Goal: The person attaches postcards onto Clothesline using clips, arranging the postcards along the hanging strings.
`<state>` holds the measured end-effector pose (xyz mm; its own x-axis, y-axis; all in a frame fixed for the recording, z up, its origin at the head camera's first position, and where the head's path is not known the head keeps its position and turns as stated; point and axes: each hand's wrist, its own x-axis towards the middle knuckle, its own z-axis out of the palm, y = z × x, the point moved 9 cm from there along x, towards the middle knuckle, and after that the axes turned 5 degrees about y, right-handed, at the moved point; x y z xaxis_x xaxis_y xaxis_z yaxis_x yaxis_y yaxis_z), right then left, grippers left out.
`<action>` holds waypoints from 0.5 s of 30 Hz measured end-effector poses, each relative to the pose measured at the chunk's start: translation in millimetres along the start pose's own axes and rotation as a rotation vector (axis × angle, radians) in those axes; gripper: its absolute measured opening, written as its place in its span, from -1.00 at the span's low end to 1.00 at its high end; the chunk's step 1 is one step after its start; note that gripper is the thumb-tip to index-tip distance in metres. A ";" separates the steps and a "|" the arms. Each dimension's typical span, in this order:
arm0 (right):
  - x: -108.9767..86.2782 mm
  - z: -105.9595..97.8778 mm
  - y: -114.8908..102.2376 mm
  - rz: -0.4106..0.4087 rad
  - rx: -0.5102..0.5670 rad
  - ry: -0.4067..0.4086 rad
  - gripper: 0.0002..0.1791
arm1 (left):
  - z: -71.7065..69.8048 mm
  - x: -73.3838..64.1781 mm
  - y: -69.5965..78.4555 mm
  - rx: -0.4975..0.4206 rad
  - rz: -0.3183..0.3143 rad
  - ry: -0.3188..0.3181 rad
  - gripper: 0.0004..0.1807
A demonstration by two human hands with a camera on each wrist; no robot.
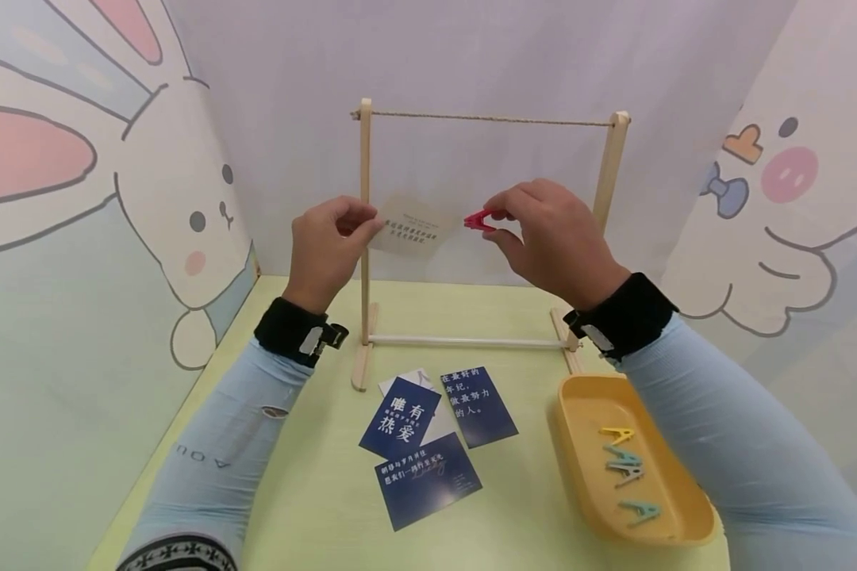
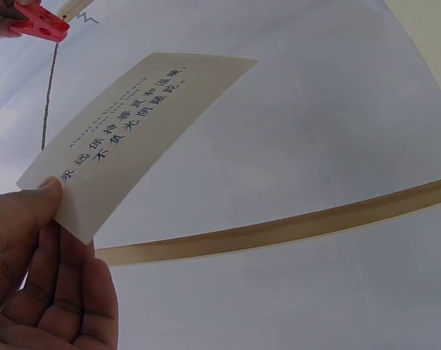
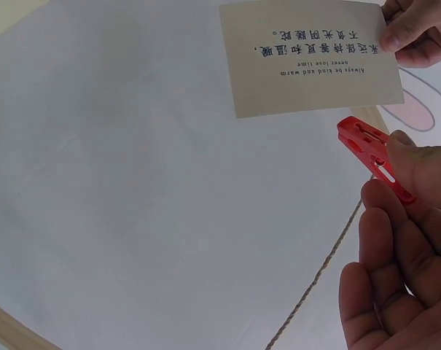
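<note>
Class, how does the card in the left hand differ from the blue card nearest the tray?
The held card is cream with dark print; the blue card has white print. The left hand pinches the held card; the blue card lies on the table. Both bear Chinese characters.

We count one stand (image 1: pixel 464 342), one rope (image 1: pixel 489 119) across its top and one table (image 1: pixel 307 492) under it. Before the stand we see one raised card (image 1: pixel 413 230), one red clothespin (image 1: pixel 477 223), three blue cards (image 1: pixel 480 408) and at least one partly hidden pale card (image 1: pixel 439 422); front-right of it, one tray (image 1: pixel 591 400) holding four clothespins (image 1: pixel 620 434).
</note>
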<state>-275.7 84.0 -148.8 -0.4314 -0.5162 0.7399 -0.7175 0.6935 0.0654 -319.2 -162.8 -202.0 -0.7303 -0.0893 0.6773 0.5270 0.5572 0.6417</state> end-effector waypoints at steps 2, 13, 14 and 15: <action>1.8 -0.2 -0.7 -0.003 -0.001 0.005 -0.62 | -0.3 1.6 1.1 0.000 -0.004 -0.003 -0.79; 12.6 -0.7 -3.8 -0.018 -0.002 0.022 -0.64 | -4.4 14.7 -6.4 -0.032 -0.061 0.034 -0.77; 14.2 -1.3 -4.3 -0.018 0.001 0.023 -0.64 | -5.0 15.9 -6.0 -0.037 -0.063 0.038 -0.77; 15.9 -1.6 -4.7 -0.016 0.002 0.021 -0.65 | -5.6 17.4 -5.3 -0.039 -0.065 0.042 -0.77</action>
<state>-278.3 73.3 -136.3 -0.4081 -0.5168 0.7526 -0.7255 0.6840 0.0763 -332.2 -171.9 -191.7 -0.7449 -0.1591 0.6480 0.4963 0.5170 0.6974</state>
